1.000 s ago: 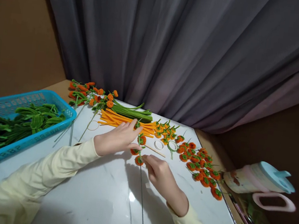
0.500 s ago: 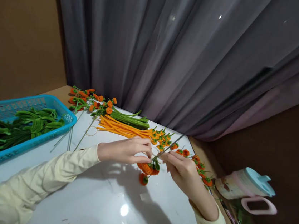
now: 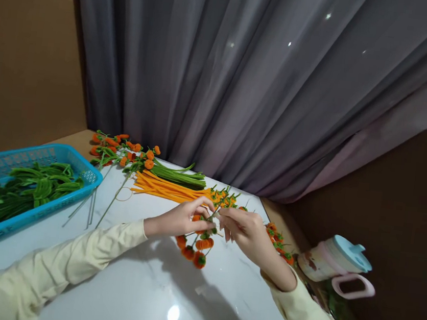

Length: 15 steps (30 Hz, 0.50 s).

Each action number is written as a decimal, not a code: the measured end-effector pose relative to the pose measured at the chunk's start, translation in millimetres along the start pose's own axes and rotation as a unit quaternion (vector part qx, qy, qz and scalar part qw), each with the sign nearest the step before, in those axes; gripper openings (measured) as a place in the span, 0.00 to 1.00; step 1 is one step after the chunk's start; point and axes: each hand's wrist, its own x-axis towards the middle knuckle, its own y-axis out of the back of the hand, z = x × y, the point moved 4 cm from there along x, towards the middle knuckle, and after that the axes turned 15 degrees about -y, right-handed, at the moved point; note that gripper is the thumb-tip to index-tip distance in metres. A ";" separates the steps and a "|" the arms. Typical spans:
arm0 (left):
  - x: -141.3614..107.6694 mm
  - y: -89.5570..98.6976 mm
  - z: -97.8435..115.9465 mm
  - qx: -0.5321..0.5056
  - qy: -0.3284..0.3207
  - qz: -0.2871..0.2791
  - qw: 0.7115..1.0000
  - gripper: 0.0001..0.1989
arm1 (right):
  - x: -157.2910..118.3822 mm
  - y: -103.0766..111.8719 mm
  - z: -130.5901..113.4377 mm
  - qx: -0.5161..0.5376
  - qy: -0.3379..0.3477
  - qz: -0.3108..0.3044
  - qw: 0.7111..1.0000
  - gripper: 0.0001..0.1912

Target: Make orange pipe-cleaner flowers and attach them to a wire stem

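Observation:
My left hand (image 3: 185, 218) pinches the green stem of a branch of small fuzzy orange pumpkins (image 3: 204, 244) with green tops. The pumpkins hang below the fingers, above the white table, and the stem points up and away. Close beside it, my right hand (image 3: 247, 230) has its thumb and fingers pressed together at the stem; what lies between them is too small to make out. Behind the hands lie orange pipe cleaners (image 3: 167, 189) and a cluster of small yellow-orange pumpkins (image 3: 222, 197).
On the left stands a blue basket (image 3: 93, 180) of green fuzzy leaves (image 3: 43, 184). Finished-looking orange stems (image 3: 111, 143) and green pipe cleaners (image 3: 180, 177) lie at the back. More orange pumpkins (image 3: 276, 236) and a lidded cup (image 3: 331, 258) are on the right. A grey curtain (image 3: 222, 79) hangs behind.
The branch has turned, so more pumpkins show below my left hand and its stem looks shorter. The white ring seen between my hands is no longer visible. The view has shifted slightly.

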 end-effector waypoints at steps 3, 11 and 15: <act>3.0 10.3 2.6 0.134 -0.062 -0.012 0.989 0.08 | 6.3 1.7 10.1 0.055 -0.070 -0.080 0.993 0.17; -0.3 12.8 15.2 0.389 -0.269 -0.206 0.857 0.12 | -2.2 -12.2 19.1 0.021 -0.048 -0.258 0.965 0.15; -4.7 5.9 16.8 0.499 -0.280 -0.242 0.783 0.14 | -9.9 -20.4 7.7 -0.193 -0.013 -0.208 0.959 0.11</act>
